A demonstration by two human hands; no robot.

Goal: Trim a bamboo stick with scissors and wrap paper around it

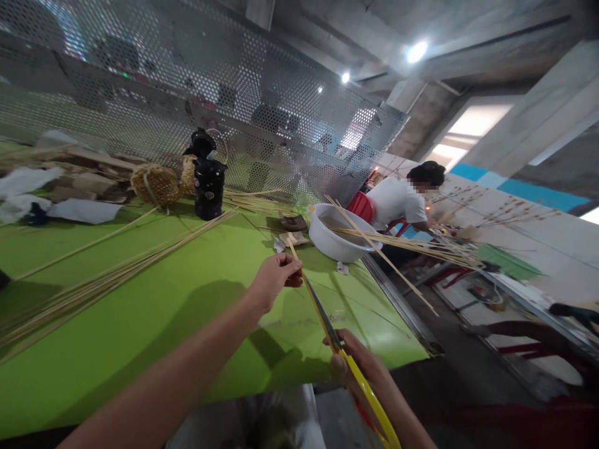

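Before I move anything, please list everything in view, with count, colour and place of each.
Table: one, green top, foreground
Tub: one, white, table's right side
Bladed tool: one, yellow-handled with some red, lower centre
Strip: one, tan, over the table's middle
Loose strips: many, tan, table's left and across the tub
Bottle: one, black, table's far side
Woven pieces: two, tan, left of the bottle
Scraps: several, white and brown, far left and beside the tub
Screen: one, grey, behind the table
Co-worker: one, white shirt, beyond the tub
Seats: count unclear, red, near the co-worker
Container: one, green, right background
Lights: at least two, white, overhead
Left hand: one, bare, holding the strip
Right hand: one, bare, holding the tool
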